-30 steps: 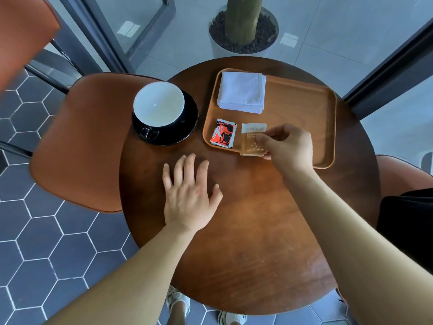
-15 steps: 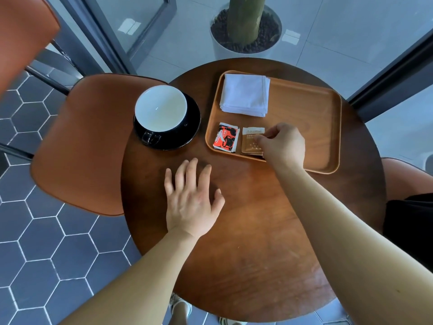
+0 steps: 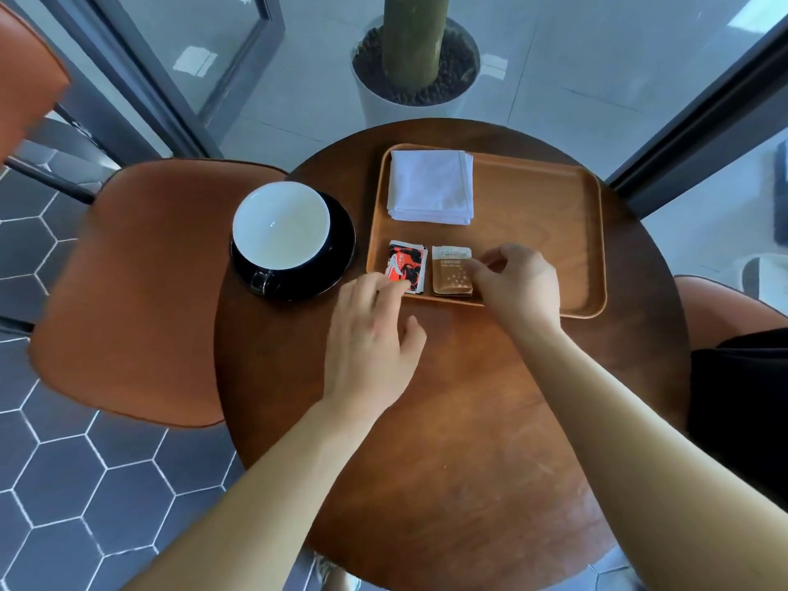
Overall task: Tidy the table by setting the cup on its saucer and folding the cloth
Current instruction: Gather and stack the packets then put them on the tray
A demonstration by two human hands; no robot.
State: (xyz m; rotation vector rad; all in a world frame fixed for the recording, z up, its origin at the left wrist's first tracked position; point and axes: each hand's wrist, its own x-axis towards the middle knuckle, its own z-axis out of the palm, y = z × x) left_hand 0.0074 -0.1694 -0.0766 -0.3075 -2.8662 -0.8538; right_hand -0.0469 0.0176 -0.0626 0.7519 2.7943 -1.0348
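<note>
One tray (image 3: 533,232), right hand (image 3: 518,283) pinching one brown sachet (image 3: 450,275), one red sachet (image 3: 405,262) at nine o'clock, left hand (image 3: 369,347) perhaps touching it, grip unclear.

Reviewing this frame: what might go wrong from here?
The red packet and brown packet lie at the near rim of the tray; the left hand and right hand touching them could drag either off onto the table. The left hand is near the cup on its saucer; a sideways sweep might knock it.
</note>
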